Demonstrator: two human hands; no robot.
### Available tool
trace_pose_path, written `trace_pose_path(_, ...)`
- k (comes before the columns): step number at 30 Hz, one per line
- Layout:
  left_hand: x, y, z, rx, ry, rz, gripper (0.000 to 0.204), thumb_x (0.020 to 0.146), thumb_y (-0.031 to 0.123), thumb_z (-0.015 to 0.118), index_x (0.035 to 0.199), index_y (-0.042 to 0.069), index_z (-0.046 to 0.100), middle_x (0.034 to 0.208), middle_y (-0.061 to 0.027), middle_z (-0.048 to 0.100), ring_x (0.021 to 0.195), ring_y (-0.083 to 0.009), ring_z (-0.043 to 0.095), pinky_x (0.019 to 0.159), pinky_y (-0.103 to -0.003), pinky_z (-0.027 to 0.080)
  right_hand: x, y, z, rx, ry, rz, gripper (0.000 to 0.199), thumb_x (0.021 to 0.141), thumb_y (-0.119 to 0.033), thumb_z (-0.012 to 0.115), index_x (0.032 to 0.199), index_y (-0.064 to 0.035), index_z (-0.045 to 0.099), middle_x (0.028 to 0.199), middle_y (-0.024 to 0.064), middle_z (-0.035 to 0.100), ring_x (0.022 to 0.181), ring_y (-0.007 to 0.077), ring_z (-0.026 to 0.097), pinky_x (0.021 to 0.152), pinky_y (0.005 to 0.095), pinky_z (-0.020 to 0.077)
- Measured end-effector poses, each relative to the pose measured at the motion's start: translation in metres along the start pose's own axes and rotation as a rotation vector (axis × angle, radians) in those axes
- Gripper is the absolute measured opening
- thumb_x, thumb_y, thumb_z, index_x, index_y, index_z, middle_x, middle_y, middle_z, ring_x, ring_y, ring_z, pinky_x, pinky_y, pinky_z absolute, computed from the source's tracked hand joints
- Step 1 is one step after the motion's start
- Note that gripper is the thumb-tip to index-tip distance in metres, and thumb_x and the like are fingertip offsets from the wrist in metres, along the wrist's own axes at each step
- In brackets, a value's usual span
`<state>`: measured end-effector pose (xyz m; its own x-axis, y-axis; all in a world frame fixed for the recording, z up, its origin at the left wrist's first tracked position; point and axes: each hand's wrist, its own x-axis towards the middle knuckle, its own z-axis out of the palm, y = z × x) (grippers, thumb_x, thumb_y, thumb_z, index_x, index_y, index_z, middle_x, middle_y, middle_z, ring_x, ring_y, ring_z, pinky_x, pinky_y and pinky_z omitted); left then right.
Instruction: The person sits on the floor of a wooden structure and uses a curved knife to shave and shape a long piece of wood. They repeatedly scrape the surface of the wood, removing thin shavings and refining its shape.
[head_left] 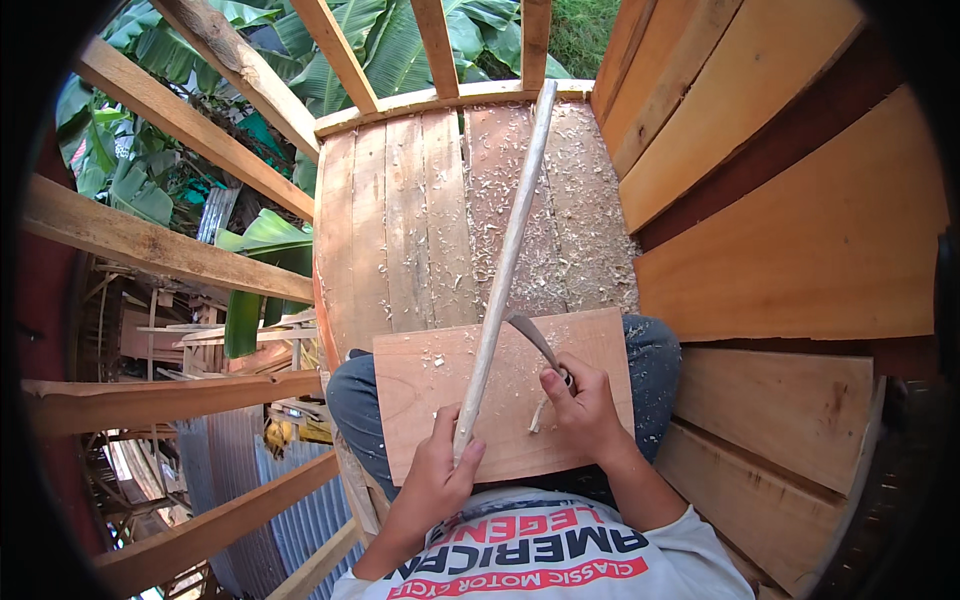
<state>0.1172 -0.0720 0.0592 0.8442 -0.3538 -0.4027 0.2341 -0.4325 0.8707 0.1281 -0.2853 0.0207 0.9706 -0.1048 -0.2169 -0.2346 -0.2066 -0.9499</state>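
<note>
A long, pale wooden stick slants up and away from my lap toward the far railing. Around its near end my left hand is closed, thumb on the right side. My right hand grips the handle of a curved knife. The blade's hooked tip points left and lies close beside the stick; whether it touches the wood I cannot tell. Both hands are above a flat wooden board resting across my legs. A curled shaving lies on the board beside my right hand.
Wood shavings are scattered over the plank floor ahead. A plank wall rises on the right. Wooden rails line the left side, with banana leaves beyond the far edge and corrugated metal sheets below.
</note>
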Motion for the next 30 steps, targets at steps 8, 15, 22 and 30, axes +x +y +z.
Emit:
trace_pose_path(8, 0.004, 0.012, 0.015, 0.104, 0.183, 0.184, 0.042, 0.088, 0.014, 0.066, 0.115, -0.004, 0.04, 0.085, -0.0207, 0.063, 0.075, -0.0244, 0.066, 0.063, -0.033, 0.049, -0.009, -0.005, 0.016, 0.457, -0.147, 0.01, 0.034, 0.094, -0.029, 0.063, 0.076, -0.0012, 0.06, 0.055, -0.0049, 0.042, 0.053, 0.0028, 0.037, 0.046, 0.0255, 0.0279)
trace_pose_path(15, 0.004, 0.005, 0.019, -0.003, 0.185, 0.207, 0.043, 0.084, 0.016, 0.071, 0.11, -0.002, 0.043, 0.081, -0.019, 0.065, 0.072, -0.0224, 0.067, 0.06, -0.031, 0.05, -0.018, 0.0, 0.006, -0.1, -0.022, -0.27, 0.032, 0.083, -0.02, 0.071, 0.061, -0.0034, 0.055, 0.045, 0.0067, 0.045, 0.039, 0.0191, 0.047, 0.042, 0.0333, 0.036)
trace_pose_path(22, -0.009, 0.025, 0.009, -0.001, 0.126, 0.093, 0.041, 0.08, 0.008, 0.073, 0.109, 0.002, 0.046, 0.08, -0.0106, 0.065, 0.074, -0.0122, 0.063, 0.063, -0.025, 0.048, -0.009, 0.002, -0.023, -0.713, 0.248, -0.495, 0.019, 0.075, -0.017, 0.07, 0.061, -0.009, 0.059, 0.05, 0.0095, 0.053, 0.047, 0.0295, 0.058, 0.045, 0.0374, 0.0454)
trace_pose_path(30, -0.04, 0.014, 0.016, -0.104, -0.078, 0.04, 0.042, 0.084, 0.012, 0.07, 0.112, 0.0, 0.041, 0.078, -0.0139, 0.063, 0.07, -0.0144, 0.061, 0.062, -0.028, 0.048, 0.037, 0.019, -0.075, -0.428, 0.691, -0.14, 0.026, 0.077, -0.01, 0.064, 0.06, 0.0007, 0.046, 0.051, 0.0184, 0.043, 0.045, 0.0349, 0.05, 0.044, 0.0397, 0.0352)
